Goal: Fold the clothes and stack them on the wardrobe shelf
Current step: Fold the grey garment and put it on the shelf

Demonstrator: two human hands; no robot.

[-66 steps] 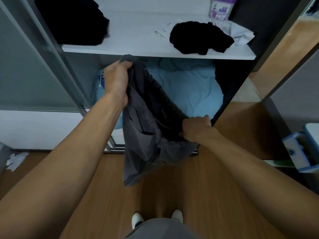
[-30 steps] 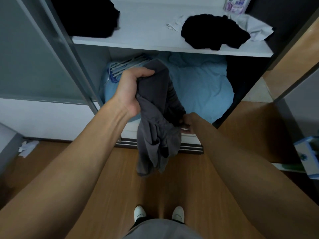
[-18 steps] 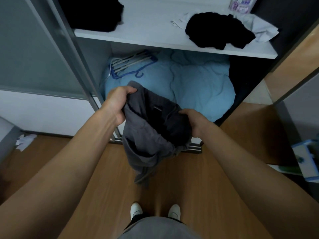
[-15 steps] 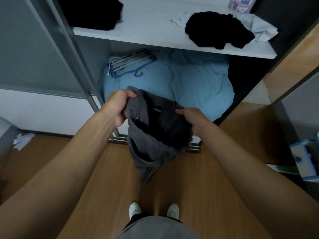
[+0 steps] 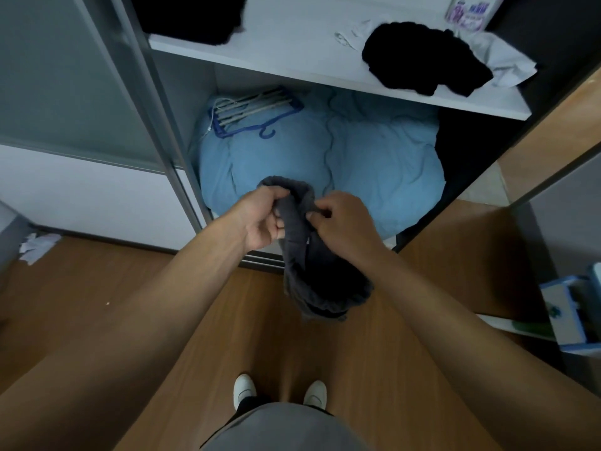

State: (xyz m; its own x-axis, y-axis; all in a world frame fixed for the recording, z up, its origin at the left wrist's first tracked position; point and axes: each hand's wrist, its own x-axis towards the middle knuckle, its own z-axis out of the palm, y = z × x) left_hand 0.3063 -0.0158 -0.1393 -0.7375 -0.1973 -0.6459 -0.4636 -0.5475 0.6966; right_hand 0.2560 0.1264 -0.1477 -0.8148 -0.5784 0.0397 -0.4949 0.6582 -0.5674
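Observation:
A dark grey garment (image 5: pixel 312 271) hangs bunched in front of me, above the wooden floor. My left hand (image 5: pixel 263 219) grips its upper edge on the left. My right hand (image 5: pixel 344 222) pinches the same edge on the right, close beside the left hand. The white wardrobe shelf (image 5: pixel 292 47) lies above and beyond. On it sit a black folded pile (image 5: pixel 192 17) at the left and a crumpled black garment (image 5: pixel 422 56) at the right, partly over a white cloth (image 5: pixel 504 60).
Below the shelf a light blue quilt (image 5: pixel 357 157) fills the wardrobe bottom, with hangers (image 5: pixel 253 109) on it. A sliding door frame (image 5: pixel 143 102) stands at the left. A purple-labelled container (image 5: pixel 471 11) stands at the shelf's back right. A white and blue box (image 5: pixel 572 314) sits on the floor at right.
My hands have come together and dropped lower, gathering the grey garment's top edge between them. The garment now hangs narrower and more bunched than when it was held spread open.

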